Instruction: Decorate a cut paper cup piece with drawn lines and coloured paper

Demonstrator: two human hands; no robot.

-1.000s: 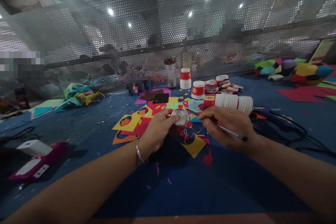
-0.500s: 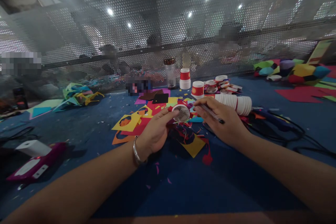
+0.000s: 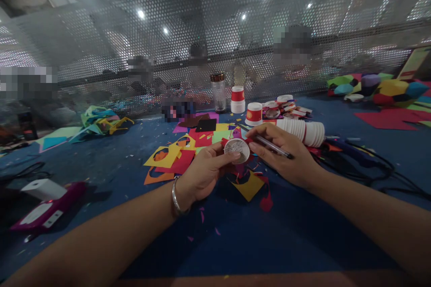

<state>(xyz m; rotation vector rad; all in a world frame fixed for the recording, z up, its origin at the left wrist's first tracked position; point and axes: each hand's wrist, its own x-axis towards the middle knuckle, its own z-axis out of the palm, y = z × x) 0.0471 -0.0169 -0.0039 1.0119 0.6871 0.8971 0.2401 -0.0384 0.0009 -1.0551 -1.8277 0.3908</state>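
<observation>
Holding an illegibly marked disc (image 3: 235,145), left hand (image 3: 202,170) faces right hand (image 3: 288,157) with pen (image 3: 273,145).

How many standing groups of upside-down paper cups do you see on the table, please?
2: the tall cup stack right of the glass jar, and the short cup group nearer the person. Others may be hidden behind the right hand.

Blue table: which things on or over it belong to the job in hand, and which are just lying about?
Seemingly in use:
- round white piece, in the left hand
- pen, in the right hand

Apparently just about:
- glass jar
- white plug
</observation>
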